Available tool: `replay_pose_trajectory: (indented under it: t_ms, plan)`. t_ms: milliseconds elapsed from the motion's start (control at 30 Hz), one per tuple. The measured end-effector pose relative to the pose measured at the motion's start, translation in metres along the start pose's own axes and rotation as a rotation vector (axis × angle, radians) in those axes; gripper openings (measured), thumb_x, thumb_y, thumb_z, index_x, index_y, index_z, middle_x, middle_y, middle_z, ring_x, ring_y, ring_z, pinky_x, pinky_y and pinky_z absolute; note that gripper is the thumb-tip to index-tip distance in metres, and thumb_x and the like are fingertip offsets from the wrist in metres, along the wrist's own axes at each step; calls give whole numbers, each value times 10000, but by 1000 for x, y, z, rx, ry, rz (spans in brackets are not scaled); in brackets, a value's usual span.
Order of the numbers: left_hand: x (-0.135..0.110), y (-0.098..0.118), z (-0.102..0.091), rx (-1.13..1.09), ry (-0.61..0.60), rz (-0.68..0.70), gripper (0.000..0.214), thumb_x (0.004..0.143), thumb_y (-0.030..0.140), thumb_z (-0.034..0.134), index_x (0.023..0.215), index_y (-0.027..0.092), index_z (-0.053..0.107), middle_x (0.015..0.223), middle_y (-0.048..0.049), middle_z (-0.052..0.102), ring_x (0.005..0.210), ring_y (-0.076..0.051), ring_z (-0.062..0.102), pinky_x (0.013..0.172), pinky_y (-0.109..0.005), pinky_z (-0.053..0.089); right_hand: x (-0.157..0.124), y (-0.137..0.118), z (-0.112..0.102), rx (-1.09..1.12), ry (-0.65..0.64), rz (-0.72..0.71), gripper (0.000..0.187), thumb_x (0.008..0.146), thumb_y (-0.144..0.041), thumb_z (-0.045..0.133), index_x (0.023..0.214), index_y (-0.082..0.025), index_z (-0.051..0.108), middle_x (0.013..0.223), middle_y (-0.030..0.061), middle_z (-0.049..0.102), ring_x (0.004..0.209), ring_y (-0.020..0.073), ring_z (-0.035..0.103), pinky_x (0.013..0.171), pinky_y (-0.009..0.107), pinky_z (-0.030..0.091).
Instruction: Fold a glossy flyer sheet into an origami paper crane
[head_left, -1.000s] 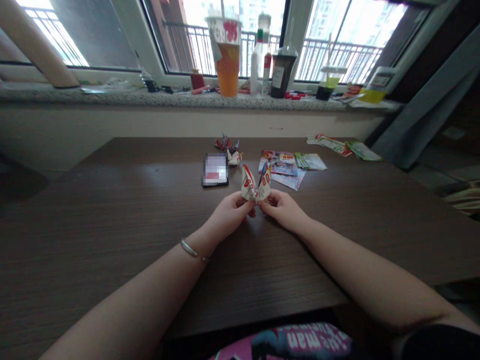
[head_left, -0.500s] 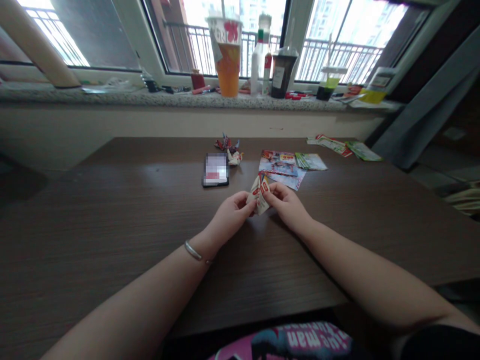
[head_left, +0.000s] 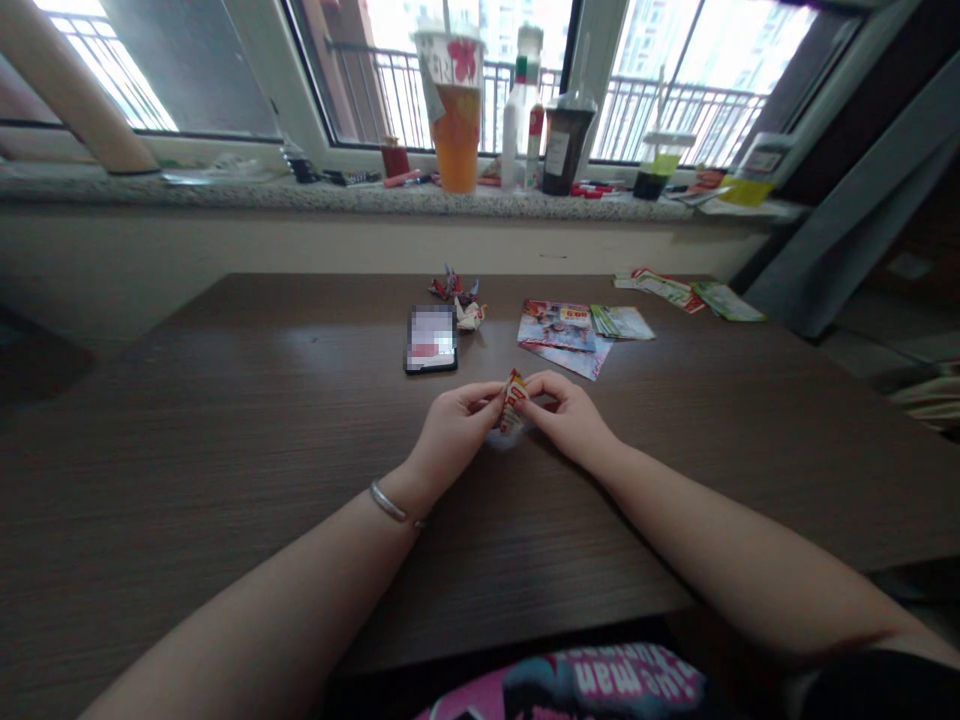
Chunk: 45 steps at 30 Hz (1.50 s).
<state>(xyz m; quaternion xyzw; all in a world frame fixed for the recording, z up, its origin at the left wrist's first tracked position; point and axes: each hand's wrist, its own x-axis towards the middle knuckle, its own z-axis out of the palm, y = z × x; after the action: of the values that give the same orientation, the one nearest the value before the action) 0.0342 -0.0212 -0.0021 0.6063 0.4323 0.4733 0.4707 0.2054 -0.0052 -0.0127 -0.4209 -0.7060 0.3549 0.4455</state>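
A small piece of folded printed paper (head_left: 513, 402), white with red and yellow, is held between my two hands just above the brown table (head_left: 300, 480). My left hand (head_left: 459, 418) pinches its left side between thumb and fingers. On the right side, my right hand (head_left: 566, 410) grips it the same way, the thumb lying over its front. Beyond my hands lie a phone (head_left: 431, 340) with a blurred screen, a white folded-paper figure (head_left: 470, 316) and a darker red and purple folded-paper figure (head_left: 454, 287). My fingers hide the paper's edges.
Printed leaflets (head_left: 556, 326) lie past my right hand, with green-and-white slips (head_left: 622, 322) beside them. More slips (head_left: 667, 290) are at the far right. On the stone windowsill (head_left: 337, 200) stand a large orange drink cup (head_left: 456, 130), a dark cup (head_left: 564, 148) and bottles.
The paper, spread wider before, now looks narrower and folded together. Both hands have drawn slightly closer around it. The other things on the table have stayed in place.
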Motion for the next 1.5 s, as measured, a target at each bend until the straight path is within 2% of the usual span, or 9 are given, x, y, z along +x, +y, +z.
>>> replay_pose_trajectory:
  t_ms: [167, 367, 600, 767, 967, 1033, 1133, 1233, 1500]
  plan:
    - [2, -4, 0, -58, 12, -12, 365, 812, 365, 640, 1108, 152, 663, 819, -47, 722, 626, -132, 628, 586, -244, 523, 0, 1, 0, -36, 1, 59, 223, 795, -416, 649, 760, -199, 613, 804, 22, 601, 758, 162, 552, 680, 289, 444]
    - [0, -5, -3, 85, 6, 52, 442, 828, 418, 649, 1188, 163, 626, 896, -63, 734, 676, -141, 653, 614, -240, 523, 1, 2, 2, 5, 0, 115, 274, 749, -454, 687, 742, -211, 560, 641, -31, 499, 587, 126, 448, 560, 263, 368]
    - [2, -8, -4, 208, 6, 49, 324, 832, 364, 652, 1105, 189, 666, 892, -63, 746, 771, -194, 696, 695, -299, 549, 1, 7, 5, 61, -12, 131, 304, 720, -416, 718, 849, -230, 514, 678, -44, 554, 557, 116, 474, 545, 256, 388]
    - [9, -19, -8, 227, -71, 33, 322, 849, 305, 616, 1140, 170, 649, 981, -80, 735, 871, -217, 693, 809, -353, 549, 4, 11, 2, -56, -37, 146, 267, 739, -398, 697, 772, -221, 501, 634, -51, 521, 554, 116, 463, 528, 248, 361]
    - [10, -24, -7, 522, -141, 169, 559, 859, 182, 558, 1397, 141, 409, 1153, -104, 681, 1130, -251, 593, 1013, -445, 436, 10, 19, -1, -256, -38, 140, 235, 780, -403, 661, 770, -208, 531, 670, -39, 563, 603, 117, 503, 545, 227, 350]
    - [9, -23, -8, 662, -138, 230, 522, 830, 153, 587, 1337, 138, 467, 1187, -113, 655, 1165, -263, 560, 1026, -460, 421, 11, 19, -2, -335, -59, 146, 170, 813, -371, 632, 837, -212, 580, 704, -34, 592, 621, 115, 523, 555, 221, 347]
    - [9, -20, -9, 810, -167, 336, 236, 820, 146, 608, 1053, 165, 639, 1152, -95, 643, 1078, -238, 590, 971, -411, 469, 12, 14, -4, -491, -89, 163, 144, 840, -349, 609, 930, -241, 643, 754, -24, 640, 649, 123, 549, 560, 225, 333]
    - [7, -15, -10, 917, -228, 419, 89, 846, 136, 582, 859, 170, 663, 1061, -76, 660, 1000, -211, 606, 931, -369, 494, 13, 9, -5, -604, -104, 151, 157, 859, -355, 592, 954, -256, 667, 815, -14, 674, 701, 137, 574, 576, 234, 338]
    - [-3, -4, -4, 1155, -386, 462, 231, 901, 116, 470, 1083, 146, 609, 1132, -93, 649, 1070, -222, 602, 950, -364, 504, 18, 14, -6, -773, -108, 64, 184, 890, -369, 559, 984, -259, 672, 875, -3, 656, 804, 153, 595, 639, 246, 381]
